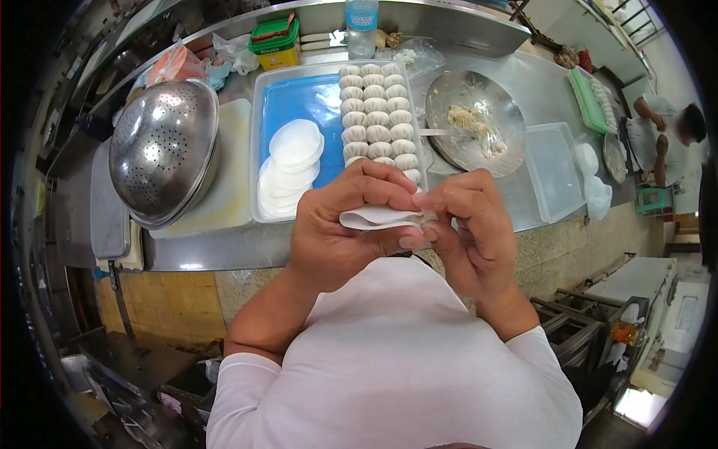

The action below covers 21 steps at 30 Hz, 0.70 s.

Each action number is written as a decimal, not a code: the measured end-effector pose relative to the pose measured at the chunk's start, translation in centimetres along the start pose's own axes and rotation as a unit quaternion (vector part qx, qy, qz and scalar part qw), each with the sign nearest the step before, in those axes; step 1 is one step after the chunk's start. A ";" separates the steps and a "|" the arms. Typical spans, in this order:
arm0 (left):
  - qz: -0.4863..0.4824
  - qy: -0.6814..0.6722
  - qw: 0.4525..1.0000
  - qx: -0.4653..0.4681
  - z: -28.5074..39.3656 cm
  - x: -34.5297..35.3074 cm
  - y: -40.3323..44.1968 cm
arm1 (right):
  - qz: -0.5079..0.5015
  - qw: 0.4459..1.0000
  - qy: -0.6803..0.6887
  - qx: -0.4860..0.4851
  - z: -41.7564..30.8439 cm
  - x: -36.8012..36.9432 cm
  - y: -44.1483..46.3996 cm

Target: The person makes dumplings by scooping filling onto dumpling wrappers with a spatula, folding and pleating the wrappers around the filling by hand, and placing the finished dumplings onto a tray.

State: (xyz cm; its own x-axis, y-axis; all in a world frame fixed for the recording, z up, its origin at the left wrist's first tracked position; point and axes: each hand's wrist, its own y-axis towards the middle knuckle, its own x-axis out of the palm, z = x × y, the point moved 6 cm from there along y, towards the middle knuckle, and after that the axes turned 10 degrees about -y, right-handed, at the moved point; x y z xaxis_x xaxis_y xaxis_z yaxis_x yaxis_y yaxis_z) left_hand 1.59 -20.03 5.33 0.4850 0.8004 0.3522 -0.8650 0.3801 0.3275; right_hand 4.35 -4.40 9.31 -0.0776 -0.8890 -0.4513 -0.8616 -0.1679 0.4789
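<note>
My left hand [336, 224] curls around a folded white dumpling wrapper [378, 217], thumb below it and fingers above. At the wrapper's right end, my right hand [475, 232] pinches the edge with its fingertips. Whatever lies inside the fold is hidden. Both hands are raised in front of the blue-bottomed tray [299, 93]. Loose round wrappers [295, 161] lie overlapped on the tray's left side. Rows of pleated dumplings [376, 116] fill its right side, the nearest ones partly covered by my hands.
A metal bowl [441, 97] with pale filling [470, 120] and a flat spatula [445, 132] stands right of the tray. Farther right is a clear plastic container [553, 172]. An upturned colander [164, 150] sits at left. A bottle [361, 34] stands behind. Another person [669, 135] works at far right.
</note>
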 end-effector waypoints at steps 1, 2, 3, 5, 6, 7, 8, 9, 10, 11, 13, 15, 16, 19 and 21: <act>0.045 -0.043 0.998 -0.010 -0.1 0.1 -0.1 | -0.018 0.996 -0.066 -0.052 -0.5 0.0 0.1; 0.089 -0.085 0.992 -0.020 -0.2 0.0 -0.2 | -0.018 0.996 -0.066 -0.052 -0.3 -0.1 0.1; 0.089 -0.085 0.992 -0.019 -0.6 -0.1 -0.3 | -0.023 0.995 -0.069 -0.064 -0.3 0.0 0.0; 0.093 -0.065 0.992 0.056 -0.8 -0.5 -0.5 | -0.026 0.994 -0.073 -0.076 -0.2 0.0 0.0; 0.093 -0.065 0.992 0.056 -0.6 -0.5 -0.4 | -0.024 0.994 -0.071 -0.084 -0.2 0.0 0.1; 0.074 -0.052 0.996 0.024 -0.6 -0.3 -0.3 | -0.021 0.993 -0.069 -0.092 -0.3 0.0 0.1; 0.055 -0.038 0.998 -0.008 -0.6 -0.2 -0.2 | -0.021 0.993 -0.069 -0.092 -0.4 0.1 0.1; 0.055 -0.038 0.998 -0.008 -0.5 -0.4 -0.1 | -0.009 0.997 -0.042 -0.058 -0.3 0.1 0.1; 0.038 -0.016 0.999 -0.007 -0.4 -0.4 0.1 | 0.003 1.000 -0.016 -0.023 0.0 0.0 0.2; 0.021 0.005 1.000 -0.007 -0.3 -0.2 0.2 | 0.004 1.000 -0.016 -0.024 0.1 -0.1 0.2; 0.067 -0.054 0.996 0.026 -0.4 0.3 0.0 | -0.029 0.993 -0.080 -0.080 -0.1 0.0 0.2; 0.114 -0.113 0.985 0.058 -0.6 -0.2 -0.3 | -0.026 0.993 -0.078 -0.079 -0.2 0.0 0.2; 0.084 -0.064 0.991 0.079 -0.7 -0.2 -0.3 | -0.025 0.994 -0.076 -0.078 -0.2 0.0 0.2; 0.037 0.001 0.997 0.069 -0.2 -0.2 -0.1 | 0.030 0.998 -0.015 -0.055 0.3 0.3 -0.1; 0.021 0.017 0.999 0.038 -0.4 0.0 -0.1 | 0.011 0.997 -0.040 -0.062 0.2 0.2 0.1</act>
State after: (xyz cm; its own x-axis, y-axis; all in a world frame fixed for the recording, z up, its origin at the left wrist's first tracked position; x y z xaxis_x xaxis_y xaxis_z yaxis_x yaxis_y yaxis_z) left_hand 1.63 -19.90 4.92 0.4431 0.8307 0.3370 -0.8714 0.3109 0.3794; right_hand 4.14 -4.48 9.17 -0.1408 -0.8567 -0.4963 -0.7914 -0.2038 0.5763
